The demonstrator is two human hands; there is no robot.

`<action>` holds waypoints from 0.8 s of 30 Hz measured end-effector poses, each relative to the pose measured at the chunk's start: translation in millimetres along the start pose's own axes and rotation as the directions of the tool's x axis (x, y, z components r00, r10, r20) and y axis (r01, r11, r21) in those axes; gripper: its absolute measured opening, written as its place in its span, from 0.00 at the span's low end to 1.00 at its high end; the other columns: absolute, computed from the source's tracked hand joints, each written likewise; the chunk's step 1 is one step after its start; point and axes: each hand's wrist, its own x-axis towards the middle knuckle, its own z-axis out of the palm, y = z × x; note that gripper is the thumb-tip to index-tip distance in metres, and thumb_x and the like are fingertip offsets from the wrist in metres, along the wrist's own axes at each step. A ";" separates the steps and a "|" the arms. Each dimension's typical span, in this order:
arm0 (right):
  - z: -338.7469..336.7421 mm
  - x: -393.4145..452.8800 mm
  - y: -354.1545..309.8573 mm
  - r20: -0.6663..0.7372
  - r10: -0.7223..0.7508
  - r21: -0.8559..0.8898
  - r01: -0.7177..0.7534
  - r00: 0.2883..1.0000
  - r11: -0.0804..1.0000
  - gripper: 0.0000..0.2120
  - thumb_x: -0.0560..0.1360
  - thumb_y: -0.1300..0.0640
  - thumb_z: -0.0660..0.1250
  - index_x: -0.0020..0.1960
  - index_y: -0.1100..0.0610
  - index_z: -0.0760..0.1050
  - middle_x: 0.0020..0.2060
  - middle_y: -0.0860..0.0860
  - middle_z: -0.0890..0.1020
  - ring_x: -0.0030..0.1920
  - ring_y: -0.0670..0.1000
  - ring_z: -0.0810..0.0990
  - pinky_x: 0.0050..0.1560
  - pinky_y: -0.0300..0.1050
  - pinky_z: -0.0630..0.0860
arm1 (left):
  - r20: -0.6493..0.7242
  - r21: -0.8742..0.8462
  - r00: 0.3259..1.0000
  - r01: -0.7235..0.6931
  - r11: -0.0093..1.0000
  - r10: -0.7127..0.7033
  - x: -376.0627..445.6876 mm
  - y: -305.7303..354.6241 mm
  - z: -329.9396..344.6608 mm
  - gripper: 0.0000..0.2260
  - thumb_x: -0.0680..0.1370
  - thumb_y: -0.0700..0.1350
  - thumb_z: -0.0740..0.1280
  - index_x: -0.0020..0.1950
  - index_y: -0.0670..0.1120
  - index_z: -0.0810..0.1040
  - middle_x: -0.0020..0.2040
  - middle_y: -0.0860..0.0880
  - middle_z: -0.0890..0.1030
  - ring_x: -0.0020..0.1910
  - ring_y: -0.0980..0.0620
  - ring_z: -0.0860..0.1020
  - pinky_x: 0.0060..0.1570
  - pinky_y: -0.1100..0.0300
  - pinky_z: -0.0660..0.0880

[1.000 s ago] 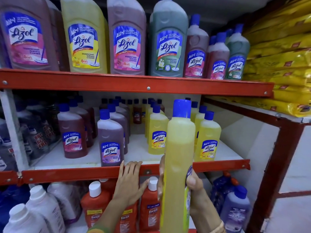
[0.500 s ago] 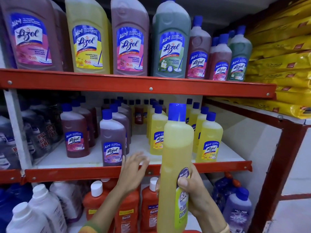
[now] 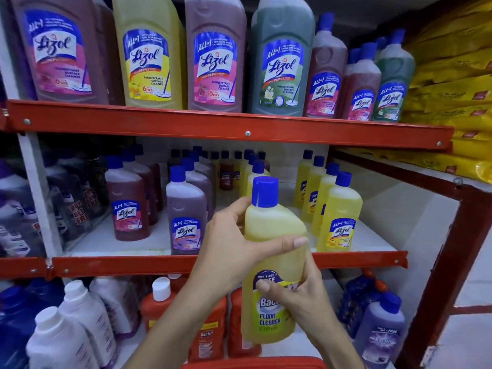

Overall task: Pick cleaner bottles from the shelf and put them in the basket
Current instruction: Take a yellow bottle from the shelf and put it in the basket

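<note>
A tall yellow floor cleaner bottle (image 3: 274,227) with a blue cap is held upright in front of the middle shelf. My left hand (image 3: 229,249) wraps its shoulder, thumb across the front. My right hand (image 3: 298,296) grips its lower half over the label. A red basket rim (image 3: 255,363) shows at the bottom edge, just under the bottle. The rest of the basket is out of view.
Red metal shelving (image 3: 229,129) holds large Lizol bottles (image 3: 149,54) on top, smaller purple (image 3: 186,211) and yellow bottles (image 3: 340,211) in the middle, orange (image 3: 207,331) and white bottles (image 3: 80,318) below. Yellow packs (image 3: 452,83) are stacked to the right.
My left hand left the shelf edge and took hold of the yellow bottle's shoulder. The bottle turned so its label faces me, and it came lower and closer.
</note>
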 end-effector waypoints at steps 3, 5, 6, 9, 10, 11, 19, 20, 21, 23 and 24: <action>-1.7 -3.4 5.6 -0.006 0.003 -0.042 -0.003 1.000 0.999 0.34 0.61 0.53 0.83 0.63 0.46 0.73 0.54 0.55 0.85 0.52 0.55 0.85 0.46 0.44 0.82 | 0.010 -0.068 0.999 0.047 0.997 -0.046 -0.8 -11.8 -3.2 0.23 0.57 0.46 0.83 0.48 0.47 0.81 0.43 0.46 0.87 0.44 0.47 0.85 0.46 0.43 0.82; -4.4 -7.9 11.4 0.014 0.035 -0.073 -0.034 0.999 0.997 0.33 0.64 0.54 0.81 0.65 0.45 0.70 0.56 0.52 0.84 0.54 0.53 0.84 0.48 0.42 0.81 | 0.024 -0.077 0.998 0.060 0.995 -0.058 -3.3 -20.5 -4.3 0.22 0.56 0.43 0.83 0.47 0.45 0.82 0.42 0.46 0.87 0.44 0.47 0.85 0.45 0.47 0.83; -7.0 -10.7 15.4 0.021 0.055 -0.089 -0.053 0.998 0.995 0.33 0.65 0.54 0.80 0.65 0.44 0.69 0.57 0.49 0.84 0.56 0.51 0.84 0.49 0.41 0.81 | 0.034 -0.079 0.997 0.069 0.994 -0.066 -5.5 -25.2 -3.9 0.22 0.56 0.42 0.83 0.47 0.45 0.82 0.42 0.45 0.87 0.44 0.47 0.85 0.45 0.50 0.83; -16.5 -24.1 25.2 0.013 0.137 -0.156 -0.133 0.991 0.979 0.31 0.70 0.56 0.77 0.66 0.39 0.68 0.60 0.45 0.82 0.61 0.49 0.80 0.54 0.42 0.80 | 0.048 -0.110 0.993 0.114 0.987 -0.109 -17.5 -40.6 -1.7 0.22 0.56 0.38 0.83 0.48 0.43 0.82 0.42 0.44 0.87 0.43 0.48 0.85 0.43 0.55 0.83; -21.0 -30.2 29.3 0.017 0.163 -0.183 -0.157 0.986 0.970 0.29 0.71 0.57 0.75 0.65 0.38 0.67 0.60 0.44 0.81 0.62 0.49 0.80 0.56 0.42 0.80 | 0.054 -0.119 0.990 0.135 0.984 -0.129 -22.6 -47.8 0.3 0.22 0.56 0.37 0.83 0.48 0.43 0.82 0.43 0.44 0.87 0.43 0.48 0.85 0.43 0.55 0.83; -25.9 -36.3 33.3 0.019 0.190 -0.202 -0.183 0.982 0.962 0.28 0.72 0.58 0.73 0.65 0.39 0.67 0.59 0.42 0.81 0.62 0.47 0.79 0.57 0.42 0.79 | 0.060 -0.119 0.987 0.155 0.981 -0.149 -27.8 -54.9 2.5 0.23 0.56 0.37 0.83 0.49 0.43 0.82 0.43 0.44 0.87 0.43 0.48 0.85 0.43 0.55 0.83; -56.8 -94.3 79.1 -0.004 0.443 -0.380 -0.411 0.897 0.829 0.27 0.72 0.59 0.73 0.64 0.38 0.70 0.60 0.46 0.79 0.61 0.45 0.78 0.60 0.43 0.78 | 0.089 -0.062 0.936 0.347 0.936 -0.341 -84.5 -129.1 31.0 0.25 0.53 0.41 0.83 0.48 0.45 0.82 0.44 0.43 0.86 0.39 0.53 0.81 0.45 0.50 0.81; -60.0 -103.6 87.7 -0.014 0.465 -0.394 -0.432 0.885 0.811 0.26 0.71 0.58 0.74 0.64 0.41 0.71 0.60 0.51 0.80 0.60 0.47 0.78 0.62 0.47 0.78 | 0.090 -0.051 0.925 0.374 0.926 -0.369 -95.3 -141.4 35.0 0.25 0.53 0.42 0.84 0.48 0.46 0.82 0.44 0.43 0.86 0.39 0.53 0.81 0.44 0.50 0.81; -64.0 -113.0 98.0 -0.026 0.485 -0.417 -0.451 0.874 0.789 0.25 0.69 0.57 0.75 0.64 0.46 0.71 0.60 0.55 0.80 0.59 0.49 0.78 0.62 0.52 0.78 | 0.095 -0.046 0.913 0.401 0.915 -0.396 -106.7 -154.8 38.8 0.26 0.53 0.41 0.84 0.48 0.46 0.82 0.44 0.44 0.86 0.39 0.54 0.82 0.45 0.51 0.81; -71.2 -131.9 122.1 -0.071 0.525 -0.492 -0.488 0.848 0.721 0.26 0.68 0.57 0.76 0.63 0.57 0.72 0.58 0.63 0.80 0.57 0.53 0.78 0.62 0.64 0.75 | 0.109 -0.037 0.887 0.456 0.889 -0.450 -132.1 -181.5 46.7 0.25 0.53 0.40 0.84 0.48 0.48 0.83 0.43 0.47 0.86 0.40 0.55 0.82 0.46 0.51 0.81; -74.2 -140.4 135.3 -0.093 0.540 -0.539 -0.498 0.836 0.679 0.27 0.68 0.59 0.76 0.63 0.61 0.71 0.57 0.64 0.80 0.58 0.56 0.78 0.61 0.67 0.74 | 0.115 -0.026 0.872 0.482 0.876 -0.476 -143.9 -193.6 49.8 0.26 0.54 0.39 0.84 0.49 0.48 0.83 0.44 0.47 0.86 0.40 0.55 0.82 0.48 0.50 0.81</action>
